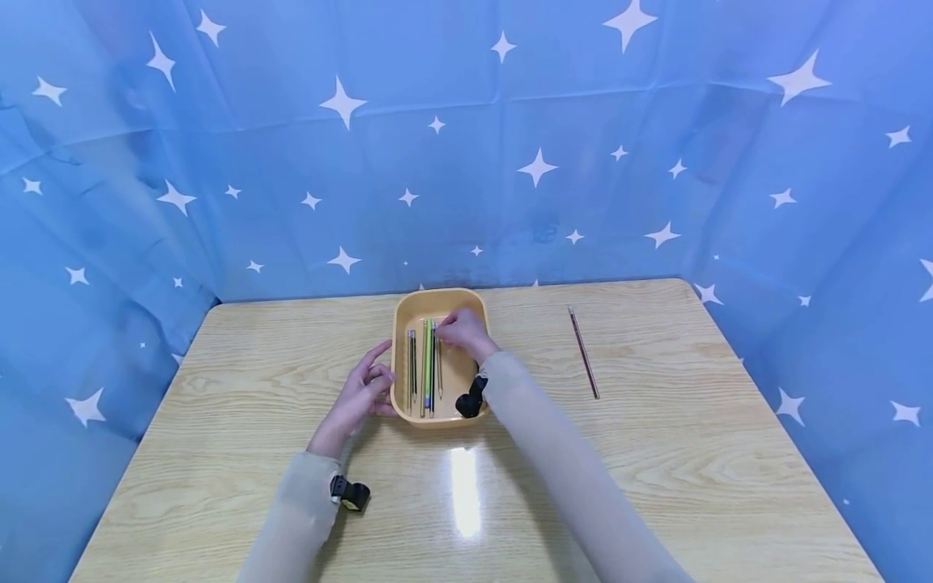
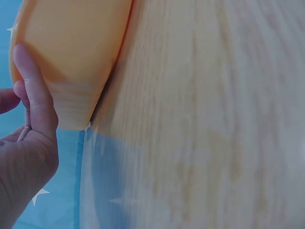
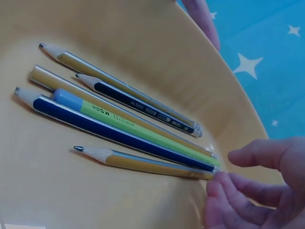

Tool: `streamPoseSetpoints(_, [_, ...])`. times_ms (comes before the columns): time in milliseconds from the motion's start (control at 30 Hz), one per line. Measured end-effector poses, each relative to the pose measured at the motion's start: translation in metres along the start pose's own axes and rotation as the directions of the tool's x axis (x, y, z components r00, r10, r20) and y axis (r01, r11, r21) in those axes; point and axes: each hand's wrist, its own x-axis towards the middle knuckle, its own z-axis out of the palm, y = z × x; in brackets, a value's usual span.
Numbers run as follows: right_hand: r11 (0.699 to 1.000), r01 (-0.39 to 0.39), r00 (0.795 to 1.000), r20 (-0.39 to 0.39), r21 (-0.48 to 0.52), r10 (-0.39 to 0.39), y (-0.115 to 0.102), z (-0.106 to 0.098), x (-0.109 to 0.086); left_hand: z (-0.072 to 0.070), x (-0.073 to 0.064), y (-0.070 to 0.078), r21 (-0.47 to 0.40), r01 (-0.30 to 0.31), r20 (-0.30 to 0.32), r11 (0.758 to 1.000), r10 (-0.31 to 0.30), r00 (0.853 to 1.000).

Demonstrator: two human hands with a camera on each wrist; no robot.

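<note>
A yellow-orange plastic tray (image 1: pixel 461 368) stands near the back of the table with several pencils lying side by side in it. My right hand (image 1: pixel 466 332) reaches inside, fingertips right at the eraser end of a gold pencil (image 3: pixel 147 164); its thumb stands apart from the fingers. Alongside lie a dark blue pencil (image 3: pixel 121 132), a light green stick (image 3: pixel 143 130) with a blue end, a shorter black pencil (image 3: pixel 133 102) and other gold pencils. At the tray's left outer wall is my left hand (image 1: pixel 362 389), one straight finger (image 2: pixel 35 90) against the wall.
A dark reddish pencil (image 1: pixel 583 352) lies alone on the wooden table (image 1: pixel 692 421), right of the tray. Blue curtains (image 1: pixel 452 162) with white stars hang behind and at both sides. Each wrist wears a small black camera (image 1: pixel 352 494).
</note>
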Motion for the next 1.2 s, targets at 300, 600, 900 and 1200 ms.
streamPoseSetpoints(300, [0.991, -0.127, 0.991, 0.037, 0.046, 0.126, 0.002, 0.005, 0.007, 0.0, 0.001, -0.001, -0.031, -0.008, -0.004, 0.999, 0.008, 1.0])
streamPoseSetpoints(600, [0.98, -0.106, 0.994, -0.048, -0.168, 0.1, 0.006, 0.013, 0.013, 0.0, 0.0, -0.002, -0.05, -0.016, -0.002, 0.999, 0.016, 1.0])
streamPoseSetpoints(900, [0.978, -0.101, 0.993, -0.072, -0.183, 0.089, 0.007, 0.012, 0.01, 0.002, 0.0, -0.003, -0.063, 0.0, -0.007, 0.998, -0.001, 1.0])
streamPoseSetpoints(1200, [0.982, -0.086, 0.993, -0.097, -0.165, 0.071, 0.005, 0.014, 0.007, 0.001, -0.001, -0.004, -0.078, -0.01, -0.001, 0.997, 0.01, 1.0])
